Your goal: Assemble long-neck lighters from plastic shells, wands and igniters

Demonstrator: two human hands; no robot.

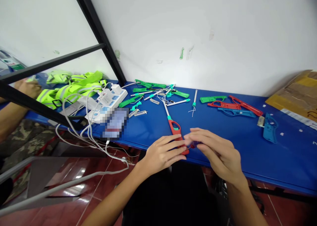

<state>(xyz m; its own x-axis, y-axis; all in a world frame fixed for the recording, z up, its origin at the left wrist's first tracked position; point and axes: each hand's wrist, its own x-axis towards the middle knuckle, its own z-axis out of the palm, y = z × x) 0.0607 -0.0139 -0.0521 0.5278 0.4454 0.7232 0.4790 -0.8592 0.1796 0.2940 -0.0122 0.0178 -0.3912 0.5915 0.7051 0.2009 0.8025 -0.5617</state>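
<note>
A red lighter body (pixel 175 128) with a metal tube lies near the table's front edge, tube pointing away. My left hand (pixel 164 152) rests on its handle, the fingers laid across it. Just to the right, my right hand (pixel 218 150) is closed, thumb and fingers pinching a small dark reddish piece (pixel 195 144) over the handle's end; what exactly it is stays blurred. Behind are green casings (pixel 182 94), metal tubes with teal ends and small clear parts. A single tube with thin wires (pixel 194 100) lies apart.
Red casings (pixel 247 106) and blue casings (pixel 269 128) lie at the right, before a cardboard box (pixel 294 95). At the left are a power strip (pixel 116 100), cables, a phone (pixel 116 123), a black frame (pixel 92 18), yellow vests (pixel 74 89) and another person's arm (pixel 15 117).
</note>
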